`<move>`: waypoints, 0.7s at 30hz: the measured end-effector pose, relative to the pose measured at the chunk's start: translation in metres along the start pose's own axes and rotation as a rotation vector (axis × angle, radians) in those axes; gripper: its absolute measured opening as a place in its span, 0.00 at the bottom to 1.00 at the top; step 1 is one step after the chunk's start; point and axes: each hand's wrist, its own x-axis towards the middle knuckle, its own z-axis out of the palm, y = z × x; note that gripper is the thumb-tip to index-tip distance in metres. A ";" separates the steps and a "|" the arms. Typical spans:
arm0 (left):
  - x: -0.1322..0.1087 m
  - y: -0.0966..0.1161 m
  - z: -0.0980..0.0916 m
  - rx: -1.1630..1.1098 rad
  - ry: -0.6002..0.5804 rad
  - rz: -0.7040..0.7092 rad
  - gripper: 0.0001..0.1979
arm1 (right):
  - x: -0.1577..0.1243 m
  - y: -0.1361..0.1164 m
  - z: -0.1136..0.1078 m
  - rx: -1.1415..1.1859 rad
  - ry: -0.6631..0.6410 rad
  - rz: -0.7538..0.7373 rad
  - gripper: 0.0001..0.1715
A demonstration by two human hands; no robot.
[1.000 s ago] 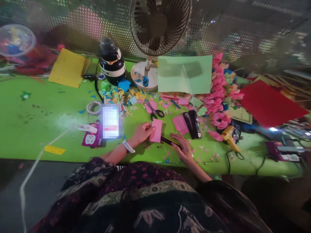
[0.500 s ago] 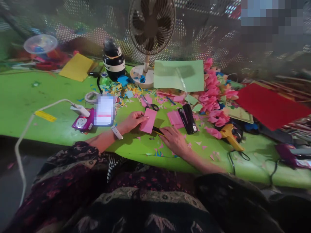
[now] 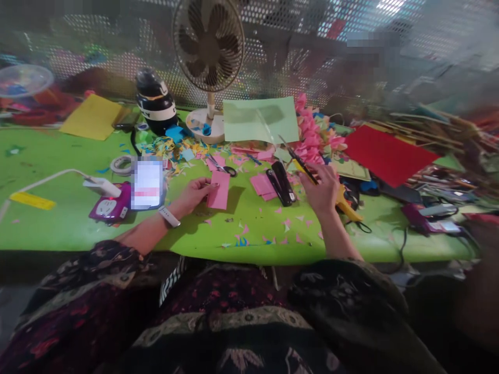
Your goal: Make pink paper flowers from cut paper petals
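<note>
Right of stapler (image 3: 281,184) now: right hand (image 3: 323,189)

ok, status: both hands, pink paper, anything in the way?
Left hand pinching pink paper slip. Right hand gripping slim black-and-yellow tool, apart from the slip. Scissors just beyond slip; black stapler between hands.

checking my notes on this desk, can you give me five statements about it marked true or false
1. The left hand holds a small rectangular pink paper. True.
2. The right hand is empty. False: it holds a slim black-and-yellow tool.
3. Black-handled metal scissors lie on the green table. True.
4. The large red paper sheet lies left of the round grey-brown fan. False: it lies to its right.
5. A white-banded watch is on the left wrist. True.
</note>
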 end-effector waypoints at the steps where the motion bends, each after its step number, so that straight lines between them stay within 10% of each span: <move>1: 0.001 0.001 0.000 0.002 0.008 0.006 0.19 | 0.000 0.010 0.001 -0.007 -0.008 0.033 0.18; 9: 0.008 0.016 0.022 0.152 -0.075 0.010 0.11 | -0.008 0.042 0.024 -0.070 -0.168 0.177 0.21; 15: 0.032 0.025 0.068 0.168 -0.093 -0.026 0.11 | -0.007 0.009 0.016 -0.158 -0.180 0.144 0.24; 21: 0.073 0.016 0.096 0.193 -0.091 0.064 0.14 | 0.006 -0.034 0.016 -0.305 -0.569 0.159 0.39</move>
